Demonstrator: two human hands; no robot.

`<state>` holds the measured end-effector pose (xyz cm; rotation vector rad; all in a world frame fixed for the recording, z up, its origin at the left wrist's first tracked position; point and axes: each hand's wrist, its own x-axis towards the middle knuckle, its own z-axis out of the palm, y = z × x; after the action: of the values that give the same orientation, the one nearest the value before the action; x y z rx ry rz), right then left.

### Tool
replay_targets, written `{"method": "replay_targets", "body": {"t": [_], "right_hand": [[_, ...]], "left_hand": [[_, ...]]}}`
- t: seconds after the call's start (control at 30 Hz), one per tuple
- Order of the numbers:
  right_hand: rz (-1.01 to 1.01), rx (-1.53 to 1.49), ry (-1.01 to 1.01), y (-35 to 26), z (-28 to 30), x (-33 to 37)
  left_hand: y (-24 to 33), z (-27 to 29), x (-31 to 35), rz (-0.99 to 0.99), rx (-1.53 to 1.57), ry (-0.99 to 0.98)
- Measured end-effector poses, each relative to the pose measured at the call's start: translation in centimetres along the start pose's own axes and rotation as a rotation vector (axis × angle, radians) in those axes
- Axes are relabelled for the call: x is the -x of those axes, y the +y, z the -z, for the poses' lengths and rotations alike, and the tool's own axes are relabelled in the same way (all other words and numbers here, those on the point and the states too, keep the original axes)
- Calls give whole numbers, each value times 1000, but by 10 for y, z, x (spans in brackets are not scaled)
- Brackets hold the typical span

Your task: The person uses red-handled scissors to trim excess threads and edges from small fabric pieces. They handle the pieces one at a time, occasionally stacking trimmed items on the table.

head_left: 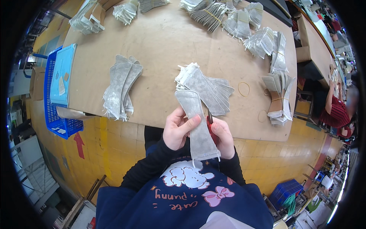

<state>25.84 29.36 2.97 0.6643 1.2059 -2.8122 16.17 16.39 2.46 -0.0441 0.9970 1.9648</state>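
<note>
My left hand (176, 130) pinches a grey fabric piece (201, 139), narrow in the middle and wider at its ends, with its thumb lying on top. Loose white threads hang from the piece's lower end, over my lap. A pair of red-handled scissors (209, 123) is gripped in my right hand (224, 139), beside the piece's right edge; the fabric partly hides them. Just beyond my hands lies a fanned stack of similar grey pieces (213, 91). Another fanned stack (121, 86) rests on the left of the table.
The brown-covered table (160, 49) carries several banded bundles (280, 97) along its far and right edges. A loose rubber band (243, 89) lies right of the near stack. At the left edge stands a blue plastic basket (51, 110). A person in a red top (337, 110) sits at far right.
</note>
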Motion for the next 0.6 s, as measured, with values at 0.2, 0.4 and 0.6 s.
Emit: {"method": "replay_targets", "body": {"t": [0.2, 0.4, 0.6], "right_hand": [[-94, -17, -45, -1, -3, 1], [-102, -22, -118, -2, -2, -1], [-33, -73, -4, 2, -5, 2]], "left_hand": [[6, -2, 3, 45, -152, 21], [10, -8, 3, 30, -209, 55], [17, 7, 3, -10, -467, 54]]}}
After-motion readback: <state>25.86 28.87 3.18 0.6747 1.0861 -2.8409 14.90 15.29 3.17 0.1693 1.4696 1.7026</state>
